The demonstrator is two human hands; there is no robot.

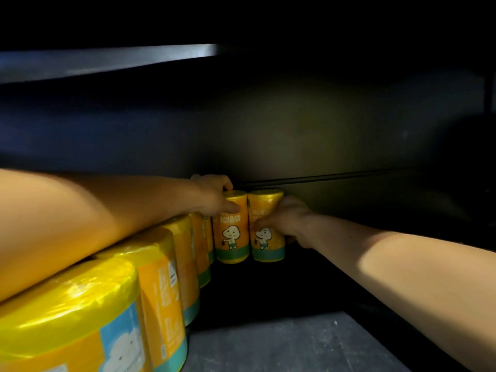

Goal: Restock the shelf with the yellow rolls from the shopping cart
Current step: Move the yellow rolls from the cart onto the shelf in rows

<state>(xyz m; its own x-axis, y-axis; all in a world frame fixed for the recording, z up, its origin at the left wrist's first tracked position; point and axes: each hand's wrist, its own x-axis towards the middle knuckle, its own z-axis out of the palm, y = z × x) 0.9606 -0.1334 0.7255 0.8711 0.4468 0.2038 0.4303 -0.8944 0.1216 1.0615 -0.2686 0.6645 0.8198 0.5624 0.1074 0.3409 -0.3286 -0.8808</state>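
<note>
On the shelf [295,345], the near roll [67,304] showed a blue panel with a white cartoon. The row [161,291] behind it ran back under the left forearm, its small print unreadable. At the back wall, the left hand [212,196] gripped an upright roll [232,237] marked 垃圾袋. The right hand [284,218] gripped its touching neighbour [268,242]. Each bore a cartoon figure.

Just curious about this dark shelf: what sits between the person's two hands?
Head view: two upright, cartoon-labelled rolls side by side: left yellow roll gripped by the left hand, right yellow roll by the right hand.
</note>
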